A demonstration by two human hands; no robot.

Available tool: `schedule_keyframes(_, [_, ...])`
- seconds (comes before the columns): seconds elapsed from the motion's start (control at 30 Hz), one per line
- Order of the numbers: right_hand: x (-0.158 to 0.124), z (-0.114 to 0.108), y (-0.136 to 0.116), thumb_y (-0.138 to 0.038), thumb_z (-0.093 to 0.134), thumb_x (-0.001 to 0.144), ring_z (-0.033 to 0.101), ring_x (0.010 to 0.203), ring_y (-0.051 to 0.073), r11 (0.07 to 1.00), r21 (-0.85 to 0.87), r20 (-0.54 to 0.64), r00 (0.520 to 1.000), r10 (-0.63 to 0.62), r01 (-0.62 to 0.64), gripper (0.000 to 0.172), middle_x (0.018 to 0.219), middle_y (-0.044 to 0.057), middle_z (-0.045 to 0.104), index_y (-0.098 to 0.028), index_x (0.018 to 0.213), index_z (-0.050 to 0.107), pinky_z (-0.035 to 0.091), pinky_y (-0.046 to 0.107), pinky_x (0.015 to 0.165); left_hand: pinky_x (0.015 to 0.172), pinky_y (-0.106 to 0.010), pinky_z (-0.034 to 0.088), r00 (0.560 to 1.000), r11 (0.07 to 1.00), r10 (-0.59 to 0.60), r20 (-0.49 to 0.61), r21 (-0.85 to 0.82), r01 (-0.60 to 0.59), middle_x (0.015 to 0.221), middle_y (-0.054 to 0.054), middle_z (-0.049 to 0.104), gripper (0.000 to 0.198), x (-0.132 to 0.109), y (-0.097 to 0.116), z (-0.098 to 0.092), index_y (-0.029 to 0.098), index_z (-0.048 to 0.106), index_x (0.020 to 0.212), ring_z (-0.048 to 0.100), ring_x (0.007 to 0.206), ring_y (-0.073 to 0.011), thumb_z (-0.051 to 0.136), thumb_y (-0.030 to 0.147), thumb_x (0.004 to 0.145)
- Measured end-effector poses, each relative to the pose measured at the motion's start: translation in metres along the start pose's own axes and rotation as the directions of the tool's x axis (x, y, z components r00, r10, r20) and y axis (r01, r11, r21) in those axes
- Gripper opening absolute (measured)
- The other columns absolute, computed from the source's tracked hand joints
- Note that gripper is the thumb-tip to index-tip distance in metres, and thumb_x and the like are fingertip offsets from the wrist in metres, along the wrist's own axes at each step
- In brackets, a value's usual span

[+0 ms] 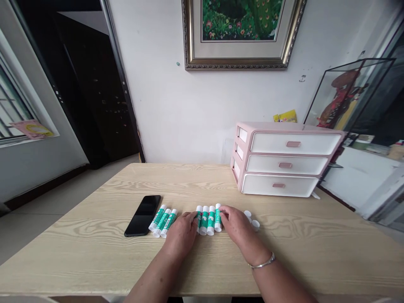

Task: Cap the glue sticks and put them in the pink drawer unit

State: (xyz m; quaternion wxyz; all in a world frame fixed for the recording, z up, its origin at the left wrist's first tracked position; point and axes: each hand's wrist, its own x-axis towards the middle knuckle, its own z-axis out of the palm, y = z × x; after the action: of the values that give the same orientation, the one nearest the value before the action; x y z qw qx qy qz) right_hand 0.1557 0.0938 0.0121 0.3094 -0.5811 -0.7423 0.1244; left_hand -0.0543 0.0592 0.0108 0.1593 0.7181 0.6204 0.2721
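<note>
A row of white and green glue sticks (208, 219) lies side by side near the table's front middle. My left hand (182, 232) rests at the row's left end, fingers curled against the outermost stick. At the right end my right hand (235, 224) presses curled fingers on the last stick. Three more glue sticks (163, 221) lie to the left, beside a black phone (143, 215). A few small white caps (251, 219) sit just right of my right hand.
A pink and white three-drawer organizer (280, 162) stands at the back right of the wooden table (94, 235). Behind it a glass display case (350, 92) holds a red figure. A framed picture (241, 31) hangs on the wall.
</note>
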Motion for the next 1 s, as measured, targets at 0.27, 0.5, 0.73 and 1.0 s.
schedule_keyframes(0.27, [0.001, 0.003, 0.004, -0.019, 0.050, 0.096, 0.072, 0.092, 0.023, 1.000, -0.001, -0.018, 1.000, -0.025, 0.025, 0.029, 0.099, 0.008, 0.079, -0.020, 0.106, 0.077, 0.050, 0.030, 0.080, 0.101, -0.034, 0.048, 0.998, 0.999, 0.040, -0.058, -0.019, -0.041, 0.125, -0.015, 0.073, 0.047, 0.000, -0.002, 0.002, 0.016, 0.072, 0.126, 0.067, 0.116, -0.0262, 0.035, 0.035, 0.103])
schedule_keyframes(0.5, [0.000, 0.003, 0.004, -0.020, 0.045, 0.099, 0.072, 0.092, 0.022, 0.999, -0.042, -0.075, 0.997, -0.025, 0.022, 0.032, 0.100, 0.008, 0.079, -0.021, 0.104, 0.076, 0.048, 0.030, 0.080, 0.095, -0.034, 0.050, 0.986, 0.999, 0.044, -0.162, 0.017, -0.042, 0.114, -0.010, 0.077, 0.040, -0.007, 0.005, -0.006, 0.022, 0.077, 0.113, 0.069, 0.107, -0.0256, 0.040, 0.033, 0.101])
schedule_keyframes(0.73, [0.005, -0.011, 0.020, -0.019, 0.045, 0.097, 0.068, 0.101, 0.023, 0.978, -0.194, -0.301, 0.953, 0.019, -0.081, 0.031, 0.106, 0.009, 0.077, -0.017, 0.109, 0.074, 0.045, 0.030, 0.089, 0.092, -0.041, 0.046, 0.878, 0.932, -0.120, -0.464, 0.253, 0.261, 0.106, -0.013, 0.074, 0.031, -0.019, 0.003, -0.037, 0.020, 0.078, 0.098, 0.062, 0.103, -0.0299, 0.050, 0.031, 0.094])
schedule_keyframes(1.0, [0.001, -0.036, 0.021, -0.019, 0.052, 0.091, 0.066, 0.107, 0.031, 0.871, -0.378, -0.198, 0.946, 0.255, -0.314, 0.032, 0.112, 0.016, 0.074, -0.015, 0.114, 0.074, 0.044, 0.038, 0.088, 0.084, -0.041, 0.039, 0.892, 0.782, -0.202, -0.404, 0.482, 0.395, 0.112, -0.013, 0.070, 0.029, -0.017, -0.018, -0.028, 0.019, 0.073, 0.107, 0.056, 0.111, -0.0335, 0.056, 0.033, 0.089])
